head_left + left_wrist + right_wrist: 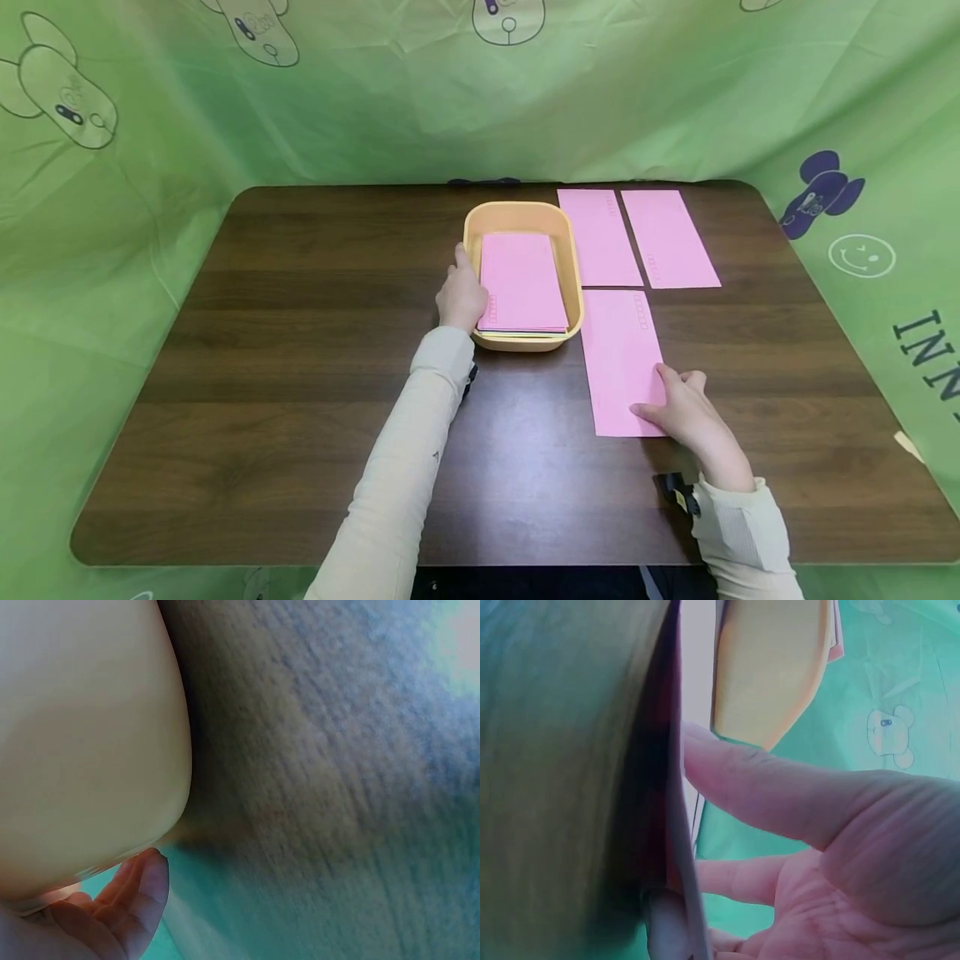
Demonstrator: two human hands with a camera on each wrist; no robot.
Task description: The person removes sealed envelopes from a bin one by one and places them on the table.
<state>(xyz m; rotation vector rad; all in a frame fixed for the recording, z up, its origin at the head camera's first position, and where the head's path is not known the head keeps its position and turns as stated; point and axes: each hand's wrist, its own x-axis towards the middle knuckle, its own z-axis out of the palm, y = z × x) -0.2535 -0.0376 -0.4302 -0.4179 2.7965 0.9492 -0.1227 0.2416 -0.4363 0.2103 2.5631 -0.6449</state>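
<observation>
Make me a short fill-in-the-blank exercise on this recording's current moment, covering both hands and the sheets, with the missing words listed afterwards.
1. The left hand is at the ____ side of the bin.
2. The sheet pinched by the right hand is ____ in colour.
3. Counting the pinched one, the number of sheets outside the bin is ____.
4. The curtain behind the table is mainly ____ in colour.

Missing words: left; pink; three; green.
</observation>
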